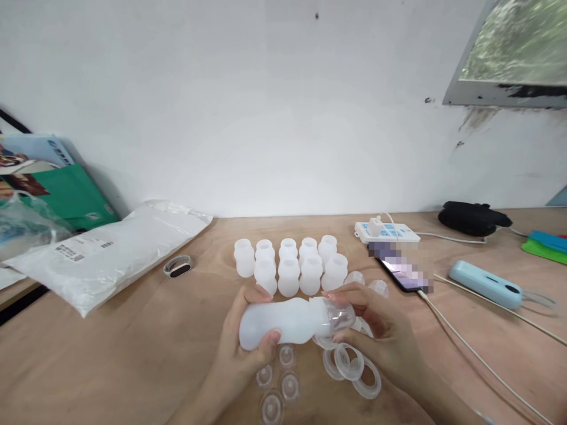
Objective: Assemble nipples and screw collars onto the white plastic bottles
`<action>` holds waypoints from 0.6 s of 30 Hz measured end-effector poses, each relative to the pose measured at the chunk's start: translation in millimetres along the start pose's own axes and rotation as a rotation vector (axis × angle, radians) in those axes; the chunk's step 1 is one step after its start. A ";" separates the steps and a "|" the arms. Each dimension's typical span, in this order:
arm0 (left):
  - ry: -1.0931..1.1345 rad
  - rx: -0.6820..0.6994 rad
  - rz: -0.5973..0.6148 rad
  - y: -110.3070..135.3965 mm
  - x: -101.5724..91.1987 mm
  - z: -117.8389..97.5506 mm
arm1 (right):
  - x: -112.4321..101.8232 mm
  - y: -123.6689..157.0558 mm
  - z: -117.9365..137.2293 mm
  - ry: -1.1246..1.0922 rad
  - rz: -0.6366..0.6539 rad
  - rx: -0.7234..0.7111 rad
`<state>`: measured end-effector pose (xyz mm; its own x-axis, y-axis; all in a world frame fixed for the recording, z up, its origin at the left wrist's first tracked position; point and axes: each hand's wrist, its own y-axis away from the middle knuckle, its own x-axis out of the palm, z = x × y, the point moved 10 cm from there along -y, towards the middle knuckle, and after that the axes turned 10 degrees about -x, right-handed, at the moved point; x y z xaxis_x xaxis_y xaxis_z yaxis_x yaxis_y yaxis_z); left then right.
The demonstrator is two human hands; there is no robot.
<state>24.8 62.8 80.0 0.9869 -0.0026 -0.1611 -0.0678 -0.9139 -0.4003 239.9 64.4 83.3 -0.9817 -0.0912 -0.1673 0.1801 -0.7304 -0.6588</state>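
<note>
My left hand [250,330] is wrapped round a frosted white baby bottle [283,321], which lies sideways above the table. At its right end sits a clear dome cap [340,316], gripped between the thumb and fingers of my right hand [372,324]. Whether the cap is fully seated I cannot tell. Several frosted bottle bodies [289,277] stand upright in two rows just behind my hands. Clear silicone nipples [290,386] lie below my left hand. Translucent collar rings [349,361] are heaped under my right hand, partly hidden by it. More clear caps [378,288] lie behind my right hand.
A white plastic parcel [119,242] and a fitness band [178,268] lie on the left. To the right are a power strip [387,232], a phone [398,268], a light-blue power bank [485,284], a black pouch [472,218] and trailing white cables [478,354].
</note>
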 end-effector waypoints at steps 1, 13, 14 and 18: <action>-0.004 -0.002 0.000 0.5 0.6 1.3 | 0.3 0.5 -0.3 0.010 -0.002 0.001; -0.033 0.017 -0.011 6.3 1.7 7.2 | 0.7 6.1 -3.3 0.070 -0.005 -0.032; -0.035 0.024 -0.010 6.5 1.7 6.1 | 0.6 6.4 -2.4 0.074 -0.007 -0.038; 0.016 0.002 0.054 4.0 5.7 7.5 | -1.9 6.1 1.2 0.081 -0.036 -0.046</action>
<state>29.0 62.2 70.6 0.9840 -0.0588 -0.1684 -0.1217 -0.9115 -0.3928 242.8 59.4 80.5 -0.9797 -0.0090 -0.2001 0.1490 -0.7005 -0.6980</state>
